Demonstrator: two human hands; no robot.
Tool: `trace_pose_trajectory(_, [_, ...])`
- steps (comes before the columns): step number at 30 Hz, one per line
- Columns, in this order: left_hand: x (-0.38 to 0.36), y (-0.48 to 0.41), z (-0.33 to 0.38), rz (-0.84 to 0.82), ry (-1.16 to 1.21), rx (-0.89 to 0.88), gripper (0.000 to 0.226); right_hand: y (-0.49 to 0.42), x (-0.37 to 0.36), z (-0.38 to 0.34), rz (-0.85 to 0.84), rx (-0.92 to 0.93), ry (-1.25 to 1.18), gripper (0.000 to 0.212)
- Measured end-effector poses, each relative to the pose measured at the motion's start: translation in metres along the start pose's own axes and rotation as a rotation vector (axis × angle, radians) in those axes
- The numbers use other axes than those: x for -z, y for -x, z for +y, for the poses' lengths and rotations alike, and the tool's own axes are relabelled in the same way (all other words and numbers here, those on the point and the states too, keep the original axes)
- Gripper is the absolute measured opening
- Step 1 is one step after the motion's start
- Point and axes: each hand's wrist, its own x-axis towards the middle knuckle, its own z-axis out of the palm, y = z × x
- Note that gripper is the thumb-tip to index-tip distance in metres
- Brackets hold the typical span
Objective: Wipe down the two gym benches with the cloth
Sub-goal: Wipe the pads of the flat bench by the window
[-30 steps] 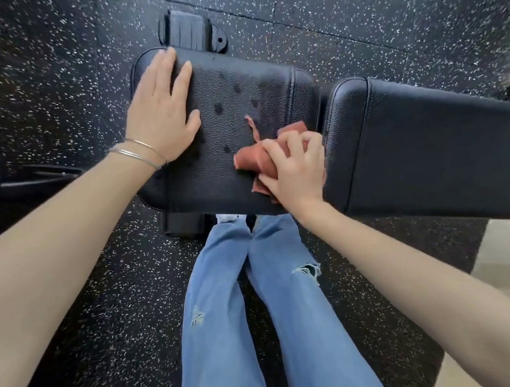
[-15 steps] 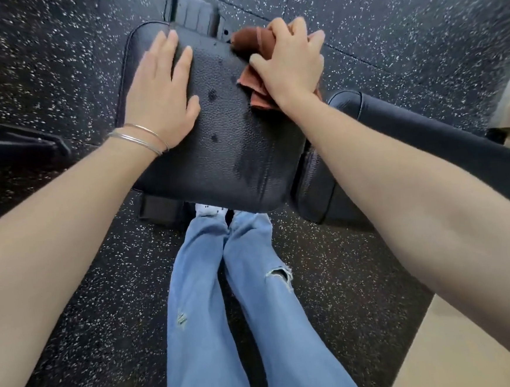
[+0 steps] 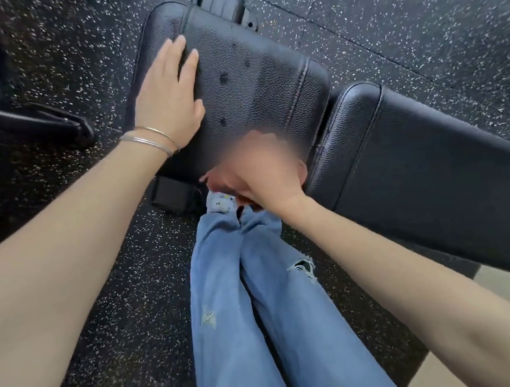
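The person stands at the near side of a black pebbled-leather seat pad [image 3: 254, 80], which meets a long black padded backrest [image 3: 428, 164] across a narrow gap. The left hand [image 3: 168, 99] lies flat on the far left part of the seat, fingers straight and together, holding nothing and apparently bracing the bench. Two thin silver bangles [image 3: 152, 140] circle its wrist.

The right hand [image 3: 261, 174] sits at the seat's near edge, just left of the gap. It is smeared by motion, but it reads as bunched round a rust-red cloth [image 3: 243, 199]. Only slivers of the cloth show beneath the palm, above the blue ripped jeans [image 3: 256, 300].

Several dark damp spots [image 3: 224, 78] dot the seat beyond the right hand, between it and the left hand's fingers, so the seat looks only partly wiped. The backrest lies immediately to the right of the cloth. Its long axis runs away rightward and slightly toward the person, over the speckled black rubber floor [image 3: 387, 30].

The right hand, already carrying the cloth, is much the nearer one. A stroke onto the backrest would probably need to cross the gap and then follow that long axis.
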Motion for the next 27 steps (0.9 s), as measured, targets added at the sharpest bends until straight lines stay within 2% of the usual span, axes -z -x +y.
trace_pose_trajectory(2, [-0.002, 0.012, -0.008, -0.001, 0.0, 0.05, 0.067, -0.029, 0.006, 0.023, -0.02, -0.09, 0.017, 0.032])
trace_pose_trajectory(5, [-0.005, 0.031, -0.013, -0.027, 0.012, 0.119, 0.07, -0.082, 0.014, 0.062, -0.055, -0.357, 0.007, 0.047])
trace_pose_trajectory(7, [-0.008, 0.042, -0.017, -0.052, 0.013, 0.144, 0.073, -0.109, 0.018, 0.079, -0.065, -0.498, -0.02, 0.051])
trace_pose_trajectory(9, [-0.008, 0.047, -0.02, -0.052, 0.012, 0.164, 0.075, -0.124, 0.02, 0.083, -0.067, -0.558, -0.05, 0.051])
trace_pose_trajectory(14, [-0.007, 0.044, -0.019, -0.006, 0.049, 0.198, 0.082, -0.092, 0.016, 0.054, 0.007, -0.467, -0.01, 0.049])
trace_pose_trajectory(19, [-0.012, 0.049, -0.019, -0.015, 0.09, 0.277, 0.086, -0.016, 0.002, -0.003, -0.133, -0.166, -0.032, 0.052])
trace_pose_trajectory(21, [-0.01, 0.052, -0.019, -0.051, 0.095, 0.294, 0.086, 0.002, 0.001, -0.018, -0.186, -0.067, -0.029, 0.046])
trace_pose_trajectory(24, [0.0, 0.052, -0.022, -0.087, 0.097, 0.263, 0.086, -0.016, 0.008, -0.007, -0.174, -0.096, -0.055, 0.035])
trace_pose_trajectory(27, [0.007, 0.049, -0.03, -0.103, 0.083, 0.21, 0.085, -0.066, 0.015, 0.017, -0.129, -0.21, -0.066, 0.04])
